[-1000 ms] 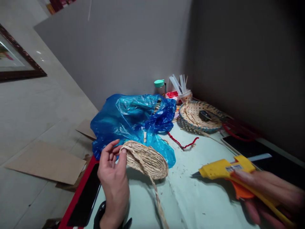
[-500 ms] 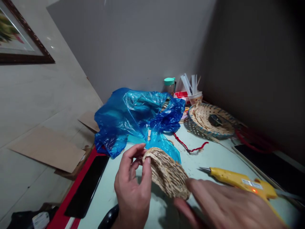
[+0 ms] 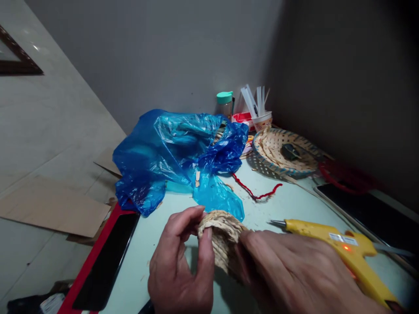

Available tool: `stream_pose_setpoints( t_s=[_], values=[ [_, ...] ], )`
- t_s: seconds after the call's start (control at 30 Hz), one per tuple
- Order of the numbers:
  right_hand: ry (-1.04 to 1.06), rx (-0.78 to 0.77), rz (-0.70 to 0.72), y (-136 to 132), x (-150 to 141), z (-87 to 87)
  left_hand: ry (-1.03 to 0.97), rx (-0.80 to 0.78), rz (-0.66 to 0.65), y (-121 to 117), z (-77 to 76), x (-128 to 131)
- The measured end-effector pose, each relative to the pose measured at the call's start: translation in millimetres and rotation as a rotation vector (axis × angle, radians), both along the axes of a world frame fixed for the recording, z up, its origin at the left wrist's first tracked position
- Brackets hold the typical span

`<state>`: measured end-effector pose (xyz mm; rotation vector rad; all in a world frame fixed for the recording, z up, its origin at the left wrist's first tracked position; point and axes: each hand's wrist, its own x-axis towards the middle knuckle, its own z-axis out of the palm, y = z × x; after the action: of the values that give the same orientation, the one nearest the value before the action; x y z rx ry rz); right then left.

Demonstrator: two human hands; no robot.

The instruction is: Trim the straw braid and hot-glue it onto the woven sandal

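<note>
My left hand [image 3: 183,266] pinches the near edge of a coiled straw braid piece [image 3: 221,237], thumb on its rim. My right hand [image 3: 294,274] lies over the right side of the same piece, its fingers curled onto it. A yellow glue gun [image 3: 343,250] rests on the pale green table [image 3: 294,203] just right of my right hand, its nozzle pointing left and a small orange light glowing on its body. A crumpled blue plastic bag [image 3: 176,152] lies behind the braid piece.
A round woven basket tray [image 3: 284,152] with a dark object in it sits at the back right. Behind it stand a jar with a teal lid [image 3: 224,102] and a cup of glue sticks [image 3: 260,113]. Red yarn [image 3: 255,192] trails across the table. A dark phone [image 3: 104,266] lies on the left edge.
My right hand has put the glue gun down on the table and come over onto the straw braid piece. My left hand kept hold of the piece and drew it nearer.
</note>
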<state>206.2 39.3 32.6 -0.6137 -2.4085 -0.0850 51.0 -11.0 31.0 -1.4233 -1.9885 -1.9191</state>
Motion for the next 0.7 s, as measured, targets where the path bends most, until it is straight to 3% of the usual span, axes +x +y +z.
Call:
stream_pose_setpoints(
  t_s=[0.33, 0.7],
  values=[
    [0.042, -0.018, -0.125, 3, 1, 3.7, 0.051, -0.054, -0.079, 0, 0.6, -3],
    [0.079, -0.106, -0.055, 7, 7, 8.4, -0.036, -0.104, -0.001, -3, 6.2, 9]
  ],
)
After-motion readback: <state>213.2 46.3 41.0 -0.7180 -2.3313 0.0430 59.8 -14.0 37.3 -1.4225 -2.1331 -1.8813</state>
